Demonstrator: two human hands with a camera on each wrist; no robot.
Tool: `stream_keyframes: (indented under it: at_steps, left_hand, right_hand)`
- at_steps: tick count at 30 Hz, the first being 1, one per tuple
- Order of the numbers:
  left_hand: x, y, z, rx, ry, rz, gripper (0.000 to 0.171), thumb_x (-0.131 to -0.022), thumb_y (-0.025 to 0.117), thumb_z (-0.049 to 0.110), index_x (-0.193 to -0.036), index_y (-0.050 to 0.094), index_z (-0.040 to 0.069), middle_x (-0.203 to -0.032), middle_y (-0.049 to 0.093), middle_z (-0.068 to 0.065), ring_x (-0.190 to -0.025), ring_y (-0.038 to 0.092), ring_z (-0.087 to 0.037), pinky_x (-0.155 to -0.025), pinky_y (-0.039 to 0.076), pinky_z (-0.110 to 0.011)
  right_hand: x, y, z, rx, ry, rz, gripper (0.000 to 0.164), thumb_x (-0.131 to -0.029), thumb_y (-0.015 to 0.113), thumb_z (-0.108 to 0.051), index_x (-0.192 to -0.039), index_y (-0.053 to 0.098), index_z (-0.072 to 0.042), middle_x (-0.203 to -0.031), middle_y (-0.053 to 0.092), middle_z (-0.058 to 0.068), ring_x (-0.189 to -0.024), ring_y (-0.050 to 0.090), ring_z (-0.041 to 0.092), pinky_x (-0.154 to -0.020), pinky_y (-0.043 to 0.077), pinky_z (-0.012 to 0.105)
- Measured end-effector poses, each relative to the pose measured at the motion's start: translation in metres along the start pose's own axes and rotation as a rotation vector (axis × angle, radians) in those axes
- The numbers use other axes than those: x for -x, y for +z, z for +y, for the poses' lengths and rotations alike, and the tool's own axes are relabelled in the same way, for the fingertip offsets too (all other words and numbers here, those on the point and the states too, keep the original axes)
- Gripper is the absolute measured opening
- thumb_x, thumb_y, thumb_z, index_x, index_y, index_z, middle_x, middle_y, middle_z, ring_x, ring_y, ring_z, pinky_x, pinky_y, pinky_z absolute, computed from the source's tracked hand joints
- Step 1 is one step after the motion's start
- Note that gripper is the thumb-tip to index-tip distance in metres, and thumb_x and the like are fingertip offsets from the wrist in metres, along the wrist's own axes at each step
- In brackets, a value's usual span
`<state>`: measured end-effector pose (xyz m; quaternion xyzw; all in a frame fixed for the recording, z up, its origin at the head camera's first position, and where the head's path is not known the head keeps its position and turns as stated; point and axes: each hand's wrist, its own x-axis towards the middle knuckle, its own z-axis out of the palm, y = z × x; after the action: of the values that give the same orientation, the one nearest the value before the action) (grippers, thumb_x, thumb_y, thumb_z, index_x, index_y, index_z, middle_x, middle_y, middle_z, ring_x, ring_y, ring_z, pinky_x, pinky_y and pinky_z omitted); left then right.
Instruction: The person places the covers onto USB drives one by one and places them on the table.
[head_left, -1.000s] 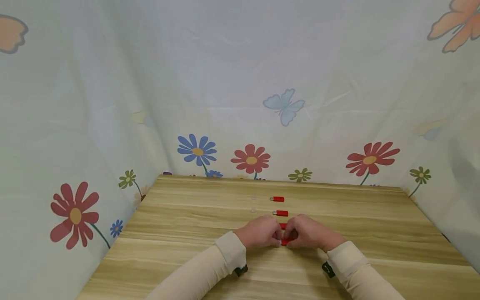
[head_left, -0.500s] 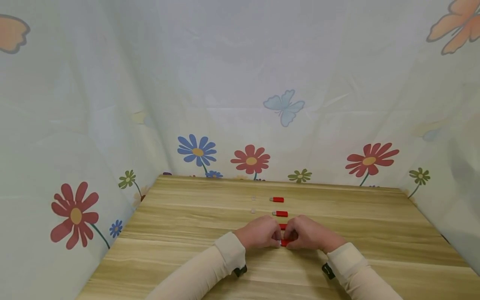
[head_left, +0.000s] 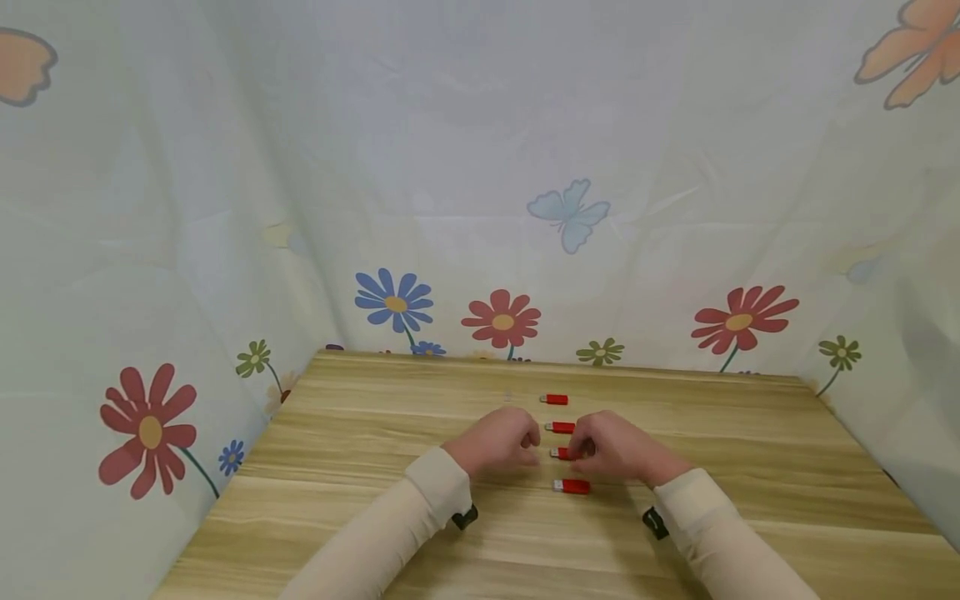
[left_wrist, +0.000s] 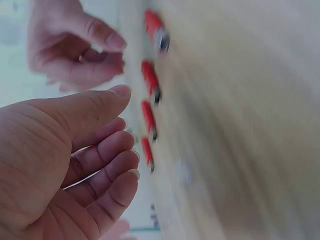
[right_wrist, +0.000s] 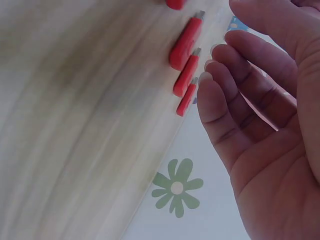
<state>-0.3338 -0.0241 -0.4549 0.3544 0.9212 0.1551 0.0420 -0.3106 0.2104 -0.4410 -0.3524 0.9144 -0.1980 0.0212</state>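
Observation:
Several red USB flash drives lie in a column on the wooden table, metal plugs pointing left. The nearest flash drive (head_left: 573, 486) lies uncovered below both hands. Over the column's left side hovers my left hand (head_left: 498, 442), its fingers loosely bent with nothing in them, as the left wrist view confirms (left_wrist: 75, 155). My right hand (head_left: 617, 450) is above the right side, overlapping the red end of another flash drive (head_left: 561, 453). Its fingers are relaxed and hold nothing. Farther back are a third flash drive (head_left: 560, 427) and the farthest flash drive (head_left: 555, 400).
A small clear piece (head_left: 508, 396) lies left of the farthest flash drive. The wooden table (head_left: 375, 417) ends at a white flowered curtain (head_left: 465, 167) at the back and sides. Dark wrist devices (head_left: 655, 523) show under both cuffs.
Both hands have come off the nearest flash drive, leaving it on the table. The left hand moved left and away from me; the right hand moved slightly farther from me.

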Motion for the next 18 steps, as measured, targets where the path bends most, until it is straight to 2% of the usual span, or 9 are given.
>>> stream_keyframes:
  at_steps: [4, 11, 14, 16, 18]
  left_hand:
    - [0.003, -0.011, -0.013, -0.034, -0.073, 0.008, 0.022, -0.089, 0.081, 0.029, -0.105, 0.078, 0.014, -0.092, 0.070, 0.005, -0.081, 0.058, -0.009, -0.078, 0.053, -0.023]
    - [0.007, -0.017, -0.029, -0.020, -0.135, -0.005, 0.019, -0.090, 0.080, 0.024, -0.103, 0.078, 0.011, -0.086, 0.065, 0.004, -0.078, 0.056, -0.012, -0.074, 0.050, -0.025]
    - [0.008, -0.014, -0.034, 0.014, -0.139, -0.021, 0.014, -0.089, 0.081, 0.024, -0.097, 0.078, 0.012, -0.080, 0.063, 0.004, -0.074, 0.055, -0.012, -0.070, 0.048, -0.024]
    - [0.007, -0.011, -0.037, 0.030, -0.120, -0.029, 0.009, -0.089, 0.080, 0.021, -0.086, 0.075, 0.014, -0.073, 0.058, 0.005, -0.068, 0.052, -0.011, -0.064, 0.045, -0.023]
    - [0.007, -0.007, -0.039, 0.035, -0.107, -0.041, 0.013, -0.089, 0.079, 0.019, -0.078, 0.072, 0.015, -0.067, 0.054, 0.005, -0.063, 0.050, -0.010, -0.059, 0.042, -0.023]
  right_hand:
    - [-0.006, -0.002, 0.003, 0.018, 0.014, 0.001, 0.003, -0.085, 0.082, -0.013, -0.086, 0.078, -0.013, -0.081, 0.069, -0.004, -0.068, 0.055, 0.005, -0.065, 0.051, 0.021]
    - [-0.012, 0.000, 0.011, 0.028, 0.053, 0.008, 0.008, -0.084, 0.083, -0.013, -0.091, 0.079, -0.011, -0.085, 0.069, -0.005, -0.072, 0.056, 0.008, -0.068, 0.052, 0.023]
    - [-0.013, 0.002, 0.014, 0.014, 0.067, 0.002, 0.010, -0.084, 0.083, -0.013, -0.092, 0.078, -0.011, -0.086, 0.069, -0.005, -0.074, 0.057, 0.010, -0.069, 0.052, 0.023]
    - [-0.014, 0.003, 0.015, 0.006, 0.066, -0.001, 0.011, -0.083, 0.084, -0.013, -0.092, 0.078, -0.011, -0.087, 0.069, -0.004, -0.075, 0.057, 0.010, -0.069, 0.053, 0.023]
    - [-0.015, 0.004, 0.017, -0.002, 0.070, -0.005, 0.012, -0.083, 0.084, -0.014, -0.092, 0.078, -0.011, -0.088, 0.070, -0.004, -0.075, 0.057, 0.010, -0.070, 0.053, 0.023]
